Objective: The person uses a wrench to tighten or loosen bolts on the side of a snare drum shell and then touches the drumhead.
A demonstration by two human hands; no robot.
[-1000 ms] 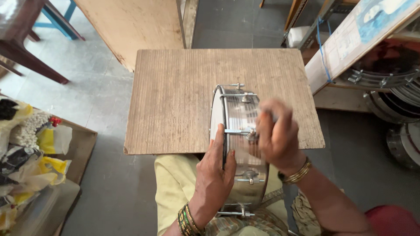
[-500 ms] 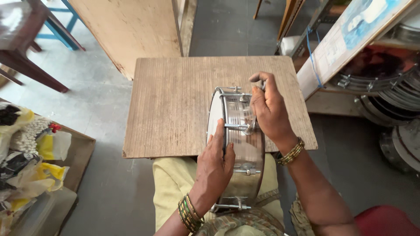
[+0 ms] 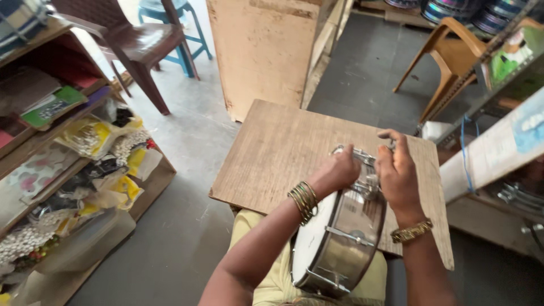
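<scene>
Both hands have climbed to the far rim of the drum (image 3: 340, 238) since half a second ago. Standing on edge, it rests on the person's lap against the board (image 3: 283, 153). Left hand (image 3: 339, 170) is closed over the rim's top; right hand (image 3: 396, 173) grips a tension lug just beside it, fingers curled. Bangles (image 3: 304, 201) circle the left wrist; packets (image 3: 107, 141) lie well off to its left.

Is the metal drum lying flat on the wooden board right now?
No, the metal drum stands on its edge at the near side of the wooden board, with the left hand and right hand at its top rim.
</scene>
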